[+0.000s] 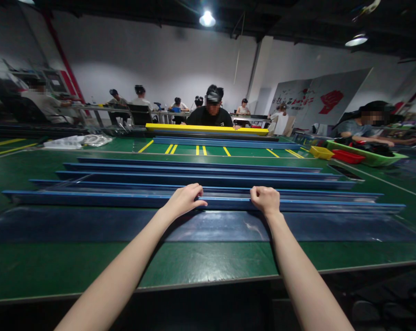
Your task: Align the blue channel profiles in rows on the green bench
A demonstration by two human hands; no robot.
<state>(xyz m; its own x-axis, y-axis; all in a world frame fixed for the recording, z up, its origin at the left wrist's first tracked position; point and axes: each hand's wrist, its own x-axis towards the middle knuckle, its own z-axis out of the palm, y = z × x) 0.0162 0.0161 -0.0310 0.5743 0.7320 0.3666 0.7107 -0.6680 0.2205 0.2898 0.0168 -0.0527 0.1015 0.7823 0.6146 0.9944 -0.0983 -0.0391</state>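
A long blue channel-shaped strip (100,199) lies crosswise on the green table, its raised edges running left to right. My left hand (186,198) is closed over its near edge, thumb on the side facing me and fingertips hidden behind. Farther right along the same edge, my right hand (267,198) is curled around it, most of its fingers out of sight. Just behind lies another blue channel strip (208,179), apart from my hands. Below my wrists, a flat, shiny, dark-blue translucent sheet (221,225) stretches along the table.
The green table (201,262) has its front edge close to me. Across it, a co-worker (209,112) sits behind a yellow bar (208,129) and more blue strips (225,143). Clear plastic bags (76,141) lie far left. Yellow, red (348,156) and green trays (383,159) stand at right.
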